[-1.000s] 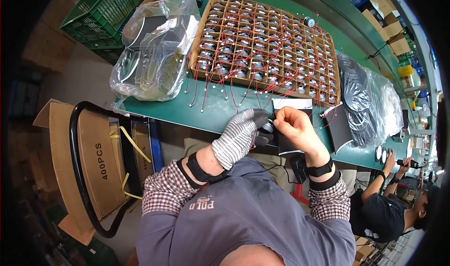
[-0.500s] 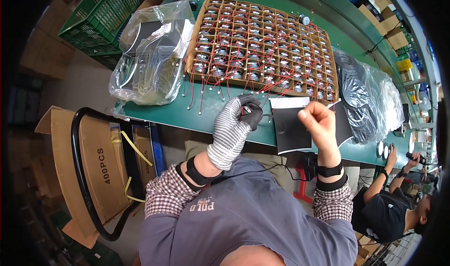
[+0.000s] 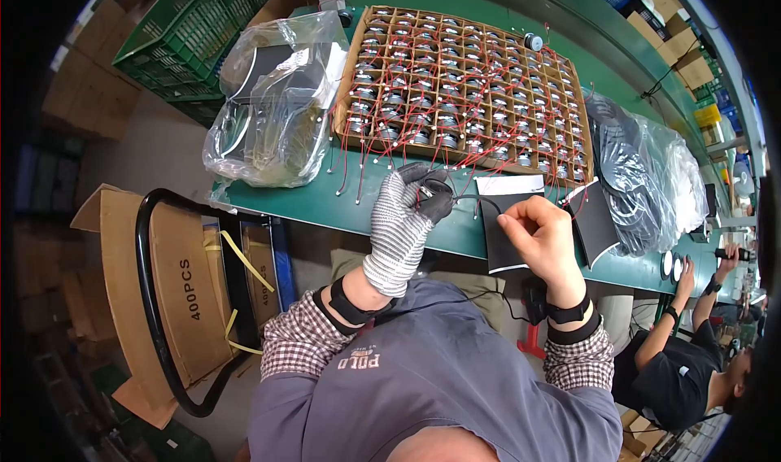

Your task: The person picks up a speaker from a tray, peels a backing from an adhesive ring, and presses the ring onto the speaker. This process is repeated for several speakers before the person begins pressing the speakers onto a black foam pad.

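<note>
My left hand (image 3: 397, 238), in a striped glove with dark fingertips, is closed around a small dark round speaker (image 3: 437, 189), mostly covered by the fingers. A thin black strip (image 3: 483, 198) curves from beside it to my bare right hand (image 3: 547, 238), whose thumb and forefinger are pinched at its end. Under and beside the right hand lie black sheets (image 3: 500, 246) with pale edges, overhanging the table's near edge. Beyond both hands sits a divided cardboard tray (image 3: 342, 96) filled with small speakers; their red wires (image 3: 360, 185) spill over its near side.
Clear plastic bags stand either side of the tray: one with black sheets (image 3: 277, 128), one with black rings (image 3: 626, 169). A single speaker (image 3: 533, 41) rests on the tray's far edge. A chair (image 3: 146, 283) is at left; a co-worker (image 3: 679, 372) works at right.
My right hand has come down and left, nearer my left hand, and the black strip now spans between them. My left hand keeps its hold on the speaker. The view has shifted slightly.
</note>
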`<action>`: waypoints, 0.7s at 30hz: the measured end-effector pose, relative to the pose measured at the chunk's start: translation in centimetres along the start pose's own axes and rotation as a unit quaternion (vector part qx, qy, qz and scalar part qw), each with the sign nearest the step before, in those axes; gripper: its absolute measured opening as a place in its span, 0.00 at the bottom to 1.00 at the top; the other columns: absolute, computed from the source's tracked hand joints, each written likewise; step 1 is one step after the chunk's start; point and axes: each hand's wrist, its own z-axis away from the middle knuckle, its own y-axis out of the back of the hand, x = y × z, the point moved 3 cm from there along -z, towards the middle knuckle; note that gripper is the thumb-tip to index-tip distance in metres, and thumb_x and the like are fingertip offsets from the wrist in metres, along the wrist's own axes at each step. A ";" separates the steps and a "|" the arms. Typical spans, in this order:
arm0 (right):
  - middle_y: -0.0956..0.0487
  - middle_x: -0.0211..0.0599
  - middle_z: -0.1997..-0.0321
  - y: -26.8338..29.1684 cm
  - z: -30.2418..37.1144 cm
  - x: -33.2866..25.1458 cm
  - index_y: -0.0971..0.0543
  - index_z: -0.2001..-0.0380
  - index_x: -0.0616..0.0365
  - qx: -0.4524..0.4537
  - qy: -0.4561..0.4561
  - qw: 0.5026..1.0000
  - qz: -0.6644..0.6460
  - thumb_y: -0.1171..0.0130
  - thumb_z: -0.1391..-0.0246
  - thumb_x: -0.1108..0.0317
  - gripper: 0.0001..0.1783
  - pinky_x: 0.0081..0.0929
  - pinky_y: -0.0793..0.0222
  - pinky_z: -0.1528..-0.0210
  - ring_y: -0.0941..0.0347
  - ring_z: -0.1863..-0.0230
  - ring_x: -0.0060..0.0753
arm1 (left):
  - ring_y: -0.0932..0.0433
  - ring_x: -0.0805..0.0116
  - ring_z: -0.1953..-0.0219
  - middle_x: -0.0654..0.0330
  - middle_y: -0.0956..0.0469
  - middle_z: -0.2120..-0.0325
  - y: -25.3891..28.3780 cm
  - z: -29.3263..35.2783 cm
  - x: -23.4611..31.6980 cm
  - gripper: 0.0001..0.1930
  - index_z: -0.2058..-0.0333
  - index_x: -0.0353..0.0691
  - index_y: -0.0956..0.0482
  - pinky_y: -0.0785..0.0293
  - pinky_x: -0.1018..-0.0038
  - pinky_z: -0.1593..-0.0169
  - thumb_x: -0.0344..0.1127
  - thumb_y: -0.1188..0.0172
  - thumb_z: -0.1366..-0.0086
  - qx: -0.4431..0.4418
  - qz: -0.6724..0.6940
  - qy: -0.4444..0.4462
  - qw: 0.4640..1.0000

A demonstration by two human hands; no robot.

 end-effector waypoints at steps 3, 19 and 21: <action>0.32 0.27 0.84 0.1 0.2 0.0 0.25 0.80 0.61 -0.018 -0.036 0.998 -0.054 0.33 0.62 0.72 0.09 0.17 0.41 0.80 0.38 0.83 0.16 | 0.28 0.74 0.65 0.59 0.27 0.65 -0.1 0.1 -0.2 0.18 0.56 0.35 0.33 0.27 0.78 0.60 0.22 0.41 0.46 -0.001 0.048 0.041 0.998; 0.32 0.20 0.82 1.1 0.4 0.4 0.27 0.81 0.61 -0.074 -0.135 0.959 -0.237 0.37 0.57 0.74 0.08 0.12 0.45 0.79 0.40 0.80 0.11 | 0.25 0.70 0.66 0.59 0.26 0.65 1.4 -0.2 -0.8 0.13 0.57 0.36 0.30 0.23 0.73 0.59 0.25 0.46 0.41 0.005 0.178 0.126 0.976; 0.32 0.19 0.81 1.5 0.5 0.0 0.27 0.81 0.60 -0.118 -0.154 0.939 -0.285 0.38 0.56 0.73 0.08 0.11 0.47 0.79 0.41 0.80 0.10 | 0.25 0.70 0.64 0.60 0.26 0.65 1.8 -0.3 -1.3 0.12 0.56 0.36 0.29 0.23 0.72 0.59 0.27 0.46 0.40 0.004 0.202 0.146 0.968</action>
